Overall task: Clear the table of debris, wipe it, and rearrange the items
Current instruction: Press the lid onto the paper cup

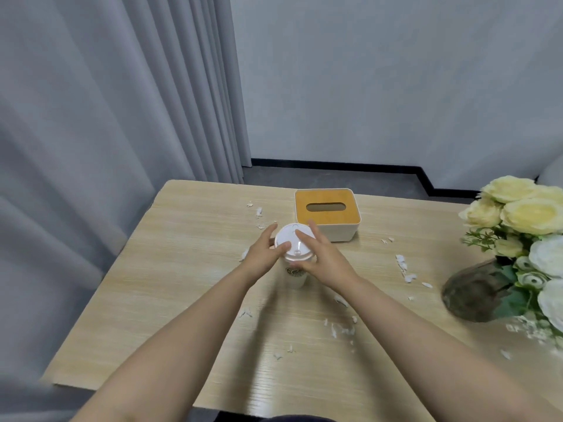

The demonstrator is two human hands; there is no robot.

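Head: both hands [323, 257] hold cup [295, 271]

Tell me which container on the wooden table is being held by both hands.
The white lidded paper cup: the left hand and right hand grip it. The white tissue box with an orange-brown lid and dark vase of flowers stand untouched.
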